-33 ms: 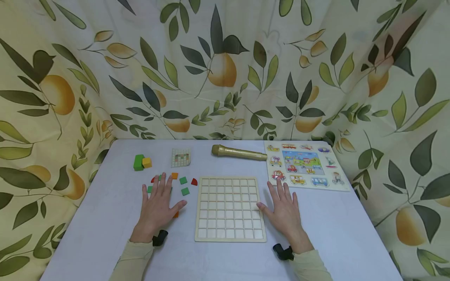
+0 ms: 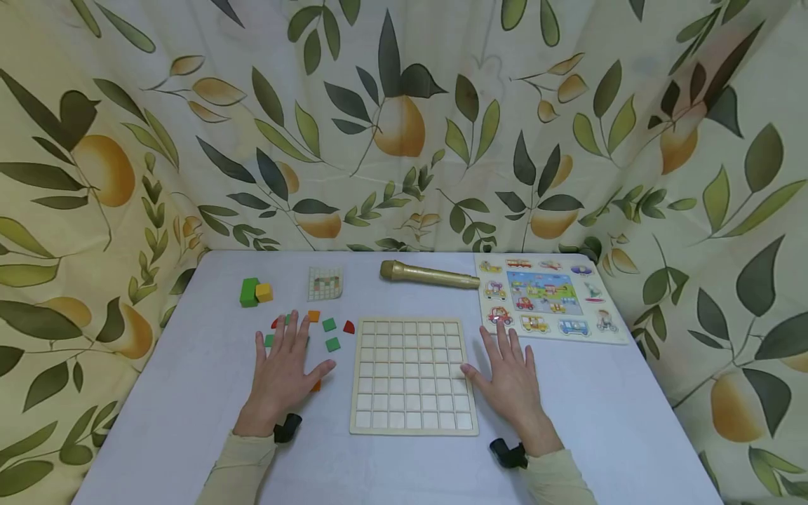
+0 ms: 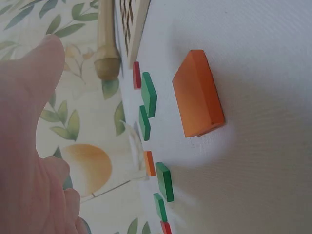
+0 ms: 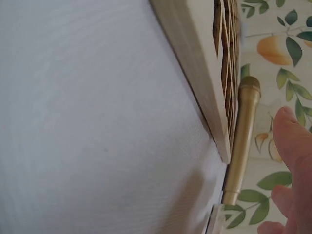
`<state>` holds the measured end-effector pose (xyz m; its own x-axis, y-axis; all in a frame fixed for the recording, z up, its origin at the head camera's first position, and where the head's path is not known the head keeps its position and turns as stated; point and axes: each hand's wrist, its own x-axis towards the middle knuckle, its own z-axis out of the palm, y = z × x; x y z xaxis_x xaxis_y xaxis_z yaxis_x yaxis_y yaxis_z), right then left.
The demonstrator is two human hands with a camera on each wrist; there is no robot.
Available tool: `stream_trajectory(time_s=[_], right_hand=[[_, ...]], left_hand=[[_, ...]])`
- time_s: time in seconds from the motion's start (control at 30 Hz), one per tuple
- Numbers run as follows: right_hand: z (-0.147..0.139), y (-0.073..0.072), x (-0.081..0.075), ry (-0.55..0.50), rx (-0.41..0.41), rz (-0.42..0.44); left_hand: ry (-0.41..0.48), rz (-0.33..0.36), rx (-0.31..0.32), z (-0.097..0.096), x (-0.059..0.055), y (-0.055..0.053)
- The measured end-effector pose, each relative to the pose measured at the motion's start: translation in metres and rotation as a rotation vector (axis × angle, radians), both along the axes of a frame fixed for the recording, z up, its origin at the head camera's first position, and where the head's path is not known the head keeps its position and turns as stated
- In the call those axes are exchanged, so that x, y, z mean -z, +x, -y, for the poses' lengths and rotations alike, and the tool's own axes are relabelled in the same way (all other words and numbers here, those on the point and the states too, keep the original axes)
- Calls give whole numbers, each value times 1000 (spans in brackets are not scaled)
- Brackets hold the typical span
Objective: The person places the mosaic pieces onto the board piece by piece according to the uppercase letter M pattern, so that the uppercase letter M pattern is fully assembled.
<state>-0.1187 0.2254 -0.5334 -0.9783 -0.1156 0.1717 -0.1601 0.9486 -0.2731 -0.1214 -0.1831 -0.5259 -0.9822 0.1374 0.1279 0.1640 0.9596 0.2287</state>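
My left hand [image 2: 282,379] is spread palm down over several small coloured tiles left of a wooden grid board [image 2: 413,435]. It partly hides some of them. An orange tile [image 3: 197,95] lies below the thumb side of that hand in the left wrist view, apart from a row of green tiles [image 3: 149,95] and red and orange ones. To the board's right, my right hand [image 2: 513,389] is spread with fingers straight. Its thumb tip overlaps the board's right edge in the head view, and its fingertips reach the lower edge of a picture puzzle board [image 2: 618,337]. Neither hand holds anything.
Green and yellow blocks [image 2: 249,292] stand at the back left. Nearby lies a small gridded card [image 2: 325,283]. A gold microphone [image 2: 432,275] rests behind the grid board, its thin end against the puzzle board. A leaf-and-fruit patterned curtain [image 2: 404,196] surrounds the white table [image 2: 189,379].
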Motion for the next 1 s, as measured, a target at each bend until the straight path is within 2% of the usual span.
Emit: stream_trajectory(time_s=[0.3, 0.43, 0.6, 0.7, 0.87, 1.0], right_hand=[[4, 1, -2, -41, -28, -11], [5, 4, -3, -124, -66, 21], [2, 14, -4, -206, -79, 133], [0, 20, -3, -216, -75, 196], [-2, 32, -3, -225, -79, 283], [-2, 39, -4, -226, -91, 324]], left_hand=[[41, -14, -8, 5, 0, 5], [73, -11, 34, 6, -3, -1], [170, 6, 145, -1, -7, -17], [189, -2, 188, -7, -6, -30], [183, -21, 221, -16, -1, -55], [158, 20, 233, -18, 3, -71]])
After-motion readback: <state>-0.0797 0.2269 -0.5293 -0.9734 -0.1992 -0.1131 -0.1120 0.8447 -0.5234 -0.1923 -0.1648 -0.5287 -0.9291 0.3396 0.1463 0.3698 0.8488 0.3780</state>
